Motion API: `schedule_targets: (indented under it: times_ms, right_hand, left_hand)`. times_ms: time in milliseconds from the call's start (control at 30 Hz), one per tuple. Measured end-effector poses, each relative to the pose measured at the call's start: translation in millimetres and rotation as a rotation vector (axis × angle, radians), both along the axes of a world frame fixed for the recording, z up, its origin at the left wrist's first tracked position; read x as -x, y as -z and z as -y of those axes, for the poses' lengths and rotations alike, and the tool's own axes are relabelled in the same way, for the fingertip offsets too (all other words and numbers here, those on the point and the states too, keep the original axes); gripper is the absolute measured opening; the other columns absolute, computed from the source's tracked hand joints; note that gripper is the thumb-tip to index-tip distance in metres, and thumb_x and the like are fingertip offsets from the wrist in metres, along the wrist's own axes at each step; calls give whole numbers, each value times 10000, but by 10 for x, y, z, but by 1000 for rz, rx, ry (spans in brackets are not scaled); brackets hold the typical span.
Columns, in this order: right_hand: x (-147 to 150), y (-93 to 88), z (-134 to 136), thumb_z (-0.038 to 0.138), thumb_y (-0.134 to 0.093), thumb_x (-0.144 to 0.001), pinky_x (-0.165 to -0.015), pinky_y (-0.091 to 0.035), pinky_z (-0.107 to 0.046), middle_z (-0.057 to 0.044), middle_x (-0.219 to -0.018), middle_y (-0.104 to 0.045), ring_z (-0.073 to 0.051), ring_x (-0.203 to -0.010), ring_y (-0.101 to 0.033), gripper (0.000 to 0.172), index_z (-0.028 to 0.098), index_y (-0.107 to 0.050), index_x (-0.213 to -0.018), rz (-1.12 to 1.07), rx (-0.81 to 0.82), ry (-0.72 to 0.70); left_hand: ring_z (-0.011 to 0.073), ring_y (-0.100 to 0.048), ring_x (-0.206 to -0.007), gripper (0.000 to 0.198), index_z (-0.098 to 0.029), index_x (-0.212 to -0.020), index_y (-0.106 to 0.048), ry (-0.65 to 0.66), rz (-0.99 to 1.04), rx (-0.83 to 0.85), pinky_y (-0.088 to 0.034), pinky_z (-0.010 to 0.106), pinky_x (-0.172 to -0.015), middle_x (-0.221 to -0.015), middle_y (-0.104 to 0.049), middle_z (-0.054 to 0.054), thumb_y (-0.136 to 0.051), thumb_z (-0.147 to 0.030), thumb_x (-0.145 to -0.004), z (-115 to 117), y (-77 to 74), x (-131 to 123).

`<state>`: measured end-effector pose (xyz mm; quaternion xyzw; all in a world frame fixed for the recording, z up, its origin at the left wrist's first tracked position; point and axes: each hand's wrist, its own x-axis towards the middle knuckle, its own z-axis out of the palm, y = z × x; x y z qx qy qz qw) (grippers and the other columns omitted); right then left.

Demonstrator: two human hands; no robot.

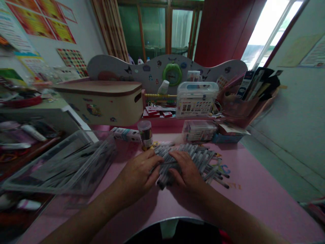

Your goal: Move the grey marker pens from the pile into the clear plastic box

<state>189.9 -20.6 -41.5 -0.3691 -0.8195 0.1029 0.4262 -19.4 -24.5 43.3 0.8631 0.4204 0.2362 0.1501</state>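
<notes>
A heap of slim grey and clear pens (200, 156) with dark ends lies on the pink desk. My left hand (142, 169) is at the heap's left side, its thumb and fingers closed about the ends of some pens. From the right, my right hand (186, 169) curls over the middle of the heap, thumb on the near side and fingers on top, gripping pens between them. Motion blurs the pens under both palms, so which ones each hand holds is hidden. Just beyond my left hand stands a clear jar (145, 134) with dark contents.
A clear plastic bin (50, 184) holding more pens sits at the left. Along the back are a lidded cream box (106, 105), a white carry case (196, 101), a clear box (199, 130) and a green clock (172, 74). A pen holder (238, 106) stands at the right.
</notes>
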Motion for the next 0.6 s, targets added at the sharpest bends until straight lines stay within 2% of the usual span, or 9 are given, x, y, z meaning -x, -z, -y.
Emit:
schedule_targets:
  times_ms: [67,100,200,233,267,367,400,500,600]
  right_hand:
    - [3,-13,3,205,-480,-975,-860,-492,-406,-105,-991,-660,-249,-940,-594,214,188,-634,-1123,-25,85,-37]
    - [4,-34,11,214,-457,-989,-817,-486,-379,-85,-921,-647,-232,-876,-588,202,189,-651,-1040,-67,146,-41]
    - [4,-118,52,273,-448,-1012,-810,-459,-340,-64,-922,-629,-207,-868,-580,233,196,-664,-975,-327,402,-51]
    - [6,-137,66,313,-480,-1005,-787,-460,-321,-58,-916,-631,-200,-855,-581,227,199,-674,-972,-425,507,-117]
    - [10,-145,78,346,-505,-998,-760,-461,-308,-55,-907,-634,-194,-839,-581,233,198,-683,-973,-514,616,-170]
    - [47,-90,94,451,-514,-984,-604,-440,-264,-19,-720,-594,-153,-633,-532,330,179,-688,-921,-615,772,-244]
    - [68,-54,93,482,-583,-940,-575,-429,-253,-5,-672,-573,-140,-587,-508,334,169,-686,-890,-729,918,-305]
    - [135,43,88,465,-759,-801,-598,-438,-239,9,-689,-583,-127,-601,-523,332,176,-686,-949,-1050,1190,-391]
    - [178,75,96,430,-794,-775,-587,-440,-239,20,-666,-565,-123,-578,-512,322,191,-686,-962,-1123,1297,-438]
  left_hand:
    - [209,-634,-865,186,-186,-958,-686,-13,155,107,-474,330,-790,-903,-658,68,-516,-209,-884,5,14,-95]
    - [202,-637,-859,169,-192,-985,-672,-36,277,188,-479,321,-782,-903,-661,58,-548,-219,-873,-1,35,-139]
    - [204,-649,-932,295,-203,-1115,-627,-95,656,432,-502,308,-810,-1014,-672,60,-645,-277,-830,-15,142,-292]
    - [212,-647,-980,326,-206,-1140,-625,-91,737,491,-504,314,-843,-1066,-673,68,-656,-295,-828,-10,189,-353]
    - [221,-642,-1024,326,-207,-1148,-632,-82,789,538,-500,325,-882,-1109,-674,74,-650,-313,-840,1,241,-418]
    - [225,-644,-1056,278,-202,-1116,-669,-101,898,630,-478,355,-969,-1120,-700,80,-558,-366,-921,47,422,-600]
    - [221,-648,-1050,279,-199,-1095,-676,-125,945,648,-474,360,-986,-1101,-708,80,-534,-381,-939,59,487,-645]
    - [205,-654,-1040,257,-196,-1027,-680,-164,1095,678,-478,355,-1004,-1076,-714,78,-538,-394,-947,72,665,-710]
    - [193,-659,-1024,207,-207,-989,-663,-176,1172,699,-498,335,-980,-1030,-716,65,-579,-387,-930,68,757,-707]
